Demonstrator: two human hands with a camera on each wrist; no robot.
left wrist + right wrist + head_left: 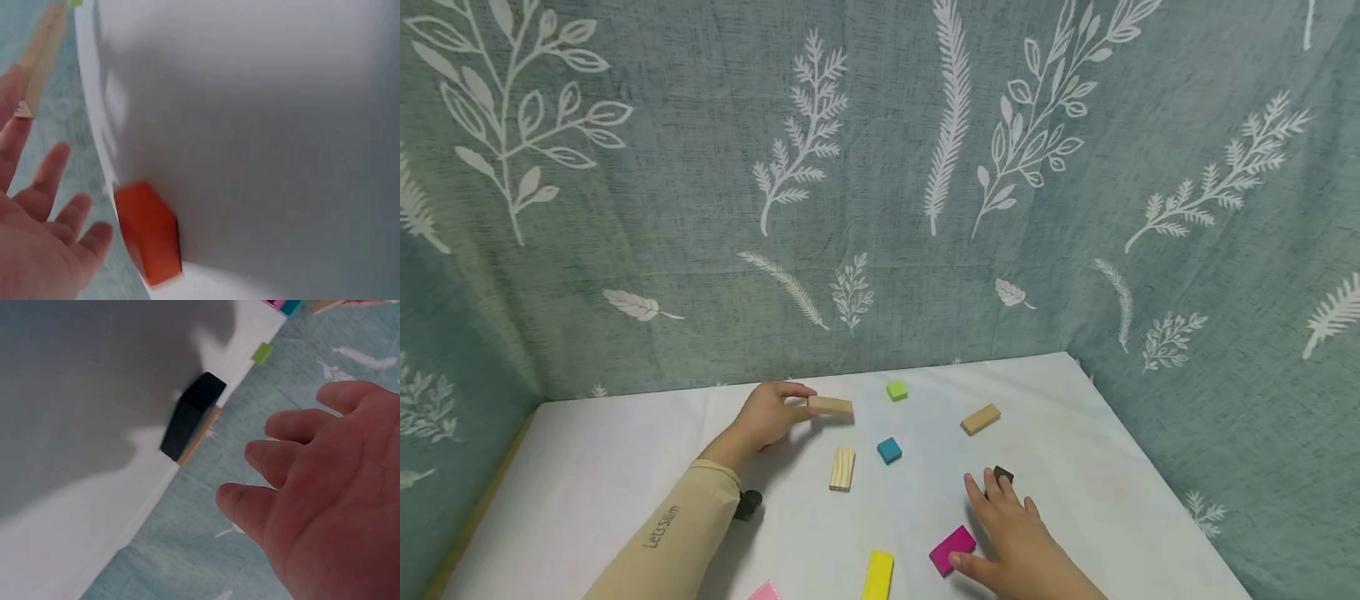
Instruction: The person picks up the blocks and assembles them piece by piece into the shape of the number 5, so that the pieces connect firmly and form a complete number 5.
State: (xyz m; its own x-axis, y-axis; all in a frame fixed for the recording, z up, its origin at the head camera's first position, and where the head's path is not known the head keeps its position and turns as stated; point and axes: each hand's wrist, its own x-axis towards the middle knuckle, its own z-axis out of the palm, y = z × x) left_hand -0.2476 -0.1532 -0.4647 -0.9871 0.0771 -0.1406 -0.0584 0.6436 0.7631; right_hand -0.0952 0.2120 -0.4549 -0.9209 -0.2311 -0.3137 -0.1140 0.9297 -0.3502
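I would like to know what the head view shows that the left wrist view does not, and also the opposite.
Only the head view: the right hand, the yellow block, the magenta block, the blue block and the printed sleeve.
Only the left wrist view: dark marks on one end of the held wooden block and a broad face of the orange block, of which the head view gives just a sliver.
Both: the left hand pinching that block, the white tabletop and the green cloth.

here's the grey-green curtain [700, 167] filling twelve o'clock, white leaf prints [951, 117] all over it, wrapping round to three and nine; white tabletop [1075, 467] spreads across six, tan edge [481, 502] at eight!
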